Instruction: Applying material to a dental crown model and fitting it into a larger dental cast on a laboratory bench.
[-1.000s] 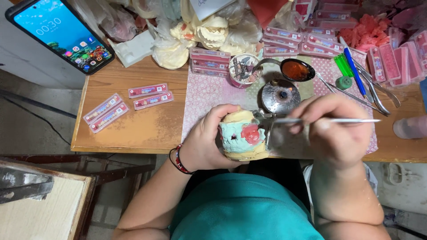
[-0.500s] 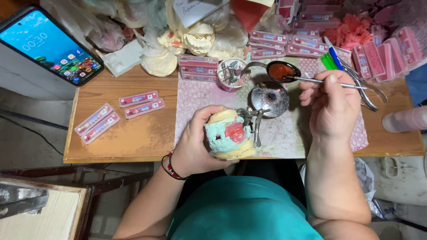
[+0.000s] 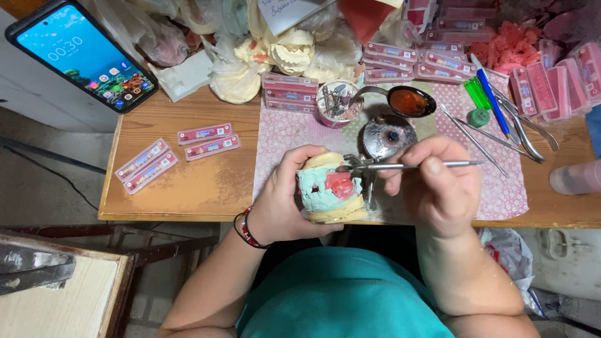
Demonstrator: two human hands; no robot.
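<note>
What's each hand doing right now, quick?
Left hand: closed around the dental cast.
Right hand: closed on a thin metal instrument, its tip at the cast.

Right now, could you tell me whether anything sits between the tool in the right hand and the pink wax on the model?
Nothing visible does: the right hand holds the tool with its tip at the pink wax on the model, gripped by the left hand.

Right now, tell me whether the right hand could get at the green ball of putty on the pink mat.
Probably yes. The green ball lies uncovered just beyond the right hand, with only thin metal tools beside it. The hand would first have to free itself: it grips a metal instrument.
</note>
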